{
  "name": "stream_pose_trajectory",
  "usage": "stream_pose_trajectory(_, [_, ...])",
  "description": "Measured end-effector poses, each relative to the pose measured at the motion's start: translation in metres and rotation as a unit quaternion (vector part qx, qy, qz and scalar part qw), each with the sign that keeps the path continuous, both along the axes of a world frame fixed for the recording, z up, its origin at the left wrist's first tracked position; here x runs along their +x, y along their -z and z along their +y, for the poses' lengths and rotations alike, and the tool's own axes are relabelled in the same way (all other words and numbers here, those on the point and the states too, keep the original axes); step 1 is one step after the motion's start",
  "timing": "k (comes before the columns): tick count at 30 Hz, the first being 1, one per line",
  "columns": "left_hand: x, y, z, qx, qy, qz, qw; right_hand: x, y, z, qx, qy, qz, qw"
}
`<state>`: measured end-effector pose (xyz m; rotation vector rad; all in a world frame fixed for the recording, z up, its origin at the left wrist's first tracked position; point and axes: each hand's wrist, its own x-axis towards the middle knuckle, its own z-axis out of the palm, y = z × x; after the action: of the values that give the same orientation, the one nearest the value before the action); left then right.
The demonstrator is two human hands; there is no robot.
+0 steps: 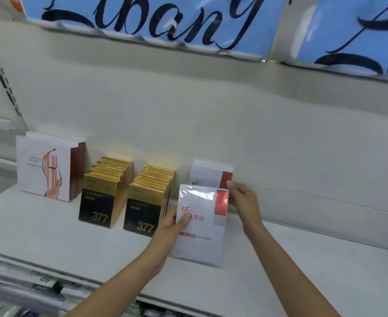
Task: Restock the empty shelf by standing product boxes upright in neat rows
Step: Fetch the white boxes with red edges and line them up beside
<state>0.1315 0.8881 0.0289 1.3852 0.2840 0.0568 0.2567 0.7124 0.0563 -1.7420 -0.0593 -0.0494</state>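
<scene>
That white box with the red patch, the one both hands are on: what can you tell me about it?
The white box is flat and rectangular, wrapped in glossy clear film that catches the light. Its front carries a red panel at the upper right, a small red logo, red Chinese characters and a red label strip lower down. It stands upright, slightly tilted, on the white shelf, in front of a matching box. The left hand pinches its left edge, thumb on the front; the right hand touches its upper right edge.
</scene>
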Motion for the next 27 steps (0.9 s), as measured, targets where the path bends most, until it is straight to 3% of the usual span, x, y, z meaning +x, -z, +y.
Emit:
stream_pose_trajectory(4, [0.013,0.000,-0.005,0.007,-0.005,-0.020,1.000,-0.030,-0.012,-0.022,0.056,0.031,-0.048,0.997])
stream_pose_trajectory(9, [0.022,-0.006,-0.019,0.047,0.005,-0.062,0.997,-0.069,-0.010,-0.023,0.002,-0.110,-0.009,0.994])
stream_pose_trajectory(15, [0.027,0.000,-0.021,0.179,-0.022,-0.161,0.970,-0.063,0.004,-0.028,-0.004,-0.046,-0.033,0.998])
stream_pose_trajectory(21, [0.050,0.008,-0.013,0.130,0.024,-0.166,0.977,-0.043,0.001,-0.009,-0.010,-0.051,-0.054,0.997])
stream_pose_trajectory(27, [0.059,0.023,-0.015,0.137,0.040,-0.154,0.978,-0.037,0.019,-0.004,-0.162,0.033,-0.127,0.978])
